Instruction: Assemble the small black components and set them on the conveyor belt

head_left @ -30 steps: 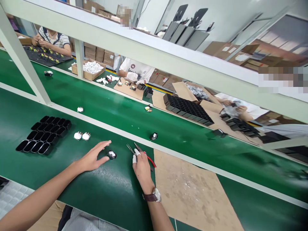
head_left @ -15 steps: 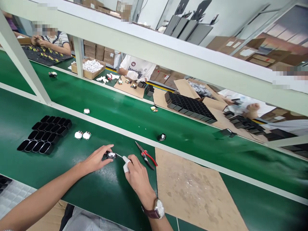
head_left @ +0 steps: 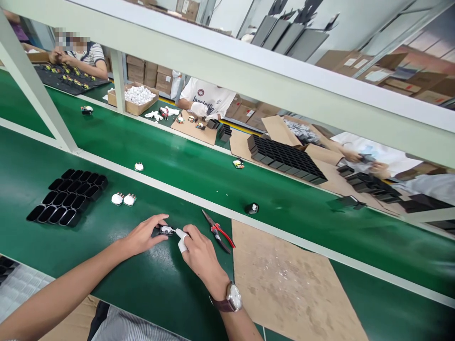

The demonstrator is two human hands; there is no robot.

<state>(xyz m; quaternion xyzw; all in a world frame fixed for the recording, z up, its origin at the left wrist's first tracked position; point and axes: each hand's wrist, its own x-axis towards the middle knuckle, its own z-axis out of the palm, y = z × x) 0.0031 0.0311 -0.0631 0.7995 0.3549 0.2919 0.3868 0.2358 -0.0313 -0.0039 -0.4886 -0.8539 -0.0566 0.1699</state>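
Between the thumb and fingers of my left hand [head_left: 144, 234] is a small black housing [head_left: 166, 230] with a white piece in its open end. My right hand [head_left: 199, 253], with white covers on some fingertips, is closed on a thin tool [head_left: 174, 230] whose tip reaches the housing's right side; most of the tool is hidden by the fingers. Red-handled pliers [head_left: 217, 230] lie on the green table just right of my right hand. Two white-topped parts [head_left: 123, 199] sit up and to the left of my left hand.
Rows of black housings [head_left: 67, 196] stand at left. A brown board [head_left: 284, 279] lies at right. Beyond a pale rail [head_left: 170, 193], a green belt [head_left: 192, 173] carries scattered parts. Several people sit across it, behind a slanted frame beam [head_left: 227, 71].
My right hand has moved slightly left, closer to the housing, and less of the tool shows. Parts on the belt have shifted right. My left hand still holds the housing.
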